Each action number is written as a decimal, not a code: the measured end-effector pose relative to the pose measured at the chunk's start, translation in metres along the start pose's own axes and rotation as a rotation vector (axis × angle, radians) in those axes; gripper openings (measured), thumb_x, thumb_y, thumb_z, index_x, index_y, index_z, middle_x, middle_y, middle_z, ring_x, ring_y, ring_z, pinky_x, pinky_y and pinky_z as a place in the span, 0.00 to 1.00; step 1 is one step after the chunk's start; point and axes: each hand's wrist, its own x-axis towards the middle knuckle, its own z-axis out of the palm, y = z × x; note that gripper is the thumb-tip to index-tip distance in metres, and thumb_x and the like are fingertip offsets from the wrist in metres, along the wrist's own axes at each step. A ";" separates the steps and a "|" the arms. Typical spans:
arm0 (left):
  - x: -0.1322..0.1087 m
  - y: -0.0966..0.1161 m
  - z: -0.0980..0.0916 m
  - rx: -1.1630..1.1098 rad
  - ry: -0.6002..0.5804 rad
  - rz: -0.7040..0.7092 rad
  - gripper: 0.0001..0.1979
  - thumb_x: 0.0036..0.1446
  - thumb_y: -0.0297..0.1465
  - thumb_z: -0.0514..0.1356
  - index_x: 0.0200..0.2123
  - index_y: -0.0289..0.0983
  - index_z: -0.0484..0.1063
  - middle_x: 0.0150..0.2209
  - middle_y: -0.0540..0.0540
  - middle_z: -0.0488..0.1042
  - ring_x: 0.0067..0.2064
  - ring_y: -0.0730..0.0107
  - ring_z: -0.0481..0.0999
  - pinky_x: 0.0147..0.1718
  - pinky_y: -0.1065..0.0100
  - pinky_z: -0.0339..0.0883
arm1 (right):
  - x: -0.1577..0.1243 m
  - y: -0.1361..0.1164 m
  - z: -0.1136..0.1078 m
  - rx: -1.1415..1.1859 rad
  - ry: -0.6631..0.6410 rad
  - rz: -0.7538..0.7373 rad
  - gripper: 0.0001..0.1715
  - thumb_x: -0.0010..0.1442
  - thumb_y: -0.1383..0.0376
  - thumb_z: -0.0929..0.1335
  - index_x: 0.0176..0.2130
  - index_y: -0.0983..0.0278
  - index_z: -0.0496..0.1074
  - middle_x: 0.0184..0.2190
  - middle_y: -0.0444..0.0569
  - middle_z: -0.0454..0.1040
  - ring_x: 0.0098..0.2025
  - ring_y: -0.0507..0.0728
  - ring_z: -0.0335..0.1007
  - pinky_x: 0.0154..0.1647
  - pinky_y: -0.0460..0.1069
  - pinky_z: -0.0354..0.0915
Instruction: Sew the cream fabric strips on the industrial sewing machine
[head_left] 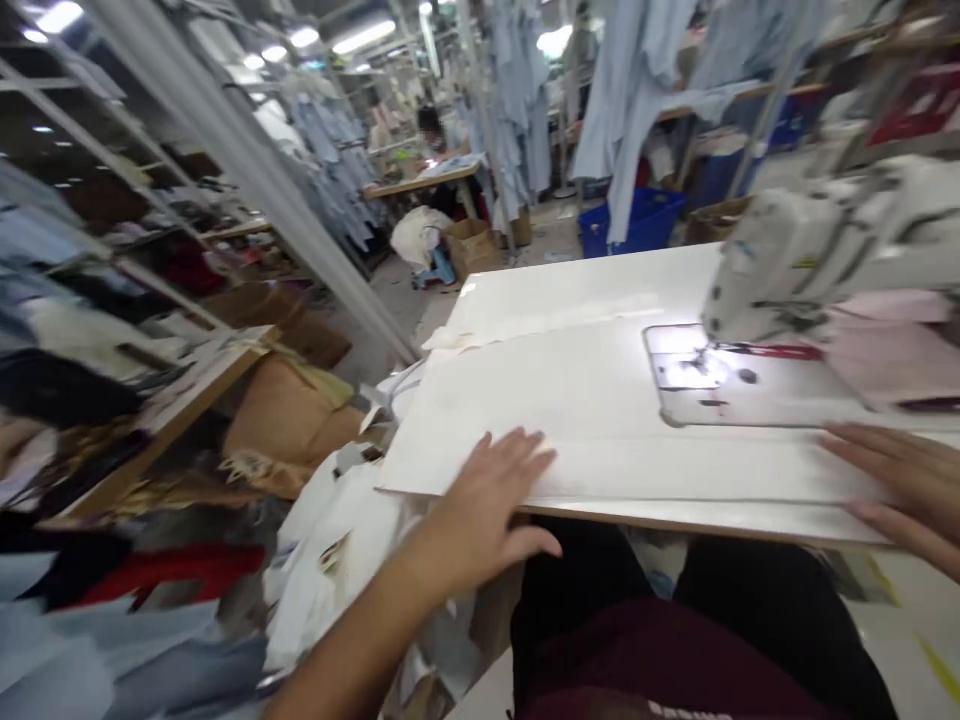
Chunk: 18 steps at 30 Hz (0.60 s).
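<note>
Left hand point(480, 510) lies open and flat, fingers spread, on a long white cloth panel point(600, 420), pinching nothing. Right hand point(904, 480) rests open on the panel's near right end, also gripping nothing. The panel lies across a white sewing table point(712, 522), directly ahead of the person at 12 o'clock. A white industrial sewing machine point(795, 250) stands at 2 o'clock. Loose white fabric point(330, 570) heaps at 8 o'clock, beside the table edge. Pink cloth point(892, 345) lies at 2 o'clock, just beside a steel needle plate point(739, 385).
</note>
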 end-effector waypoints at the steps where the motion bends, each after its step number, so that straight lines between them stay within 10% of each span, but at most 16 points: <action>1: 0.015 0.014 0.009 0.038 -0.075 0.079 0.37 0.54 0.54 0.50 0.61 0.39 0.55 0.62 0.39 0.58 0.64 0.52 0.53 0.61 0.45 0.46 | -0.002 -0.003 -0.002 -0.006 -0.023 -0.036 0.39 0.61 0.41 0.50 0.53 0.60 0.69 0.55 0.56 0.67 0.58 0.62 0.61 0.58 0.58 0.59; 5: 0.046 0.018 0.030 0.200 -0.190 0.055 0.35 0.57 0.51 0.48 0.63 0.40 0.51 0.64 0.38 0.52 0.64 0.47 0.51 0.58 0.38 0.45 | 0.004 -0.021 -0.001 -0.091 -0.070 0.016 0.40 0.64 0.45 0.46 0.57 0.62 0.64 0.57 0.54 0.65 0.58 0.63 0.61 0.57 0.64 0.56; 12: 0.029 -0.017 0.025 0.150 -0.089 -0.033 0.26 0.63 0.44 0.43 0.62 0.44 0.54 0.62 0.44 0.58 0.62 0.57 0.59 0.57 0.51 0.55 | 0.008 -0.026 -0.007 -0.006 -0.087 -0.063 0.31 0.66 0.52 0.52 0.60 0.62 0.59 0.61 0.52 0.58 0.63 0.61 0.52 0.60 0.63 0.53; 18: 0.032 -0.055 0.003 -0.024 0.171 -0.551 0.30 0.49 0.51 0.52 0.46 0.34 0.72 0.42 0.37 0.75 0.43 0.54 0.74 0.40 0.59 0.69 | 0.013 0.013 -0.026 0.194 -0.083 0.123 0.32 0.62 0.49 0.54 0.51 0.64 0.70 0.49 0.55 0.73 0.52 0.63 0.67 0.53 0.60 0.63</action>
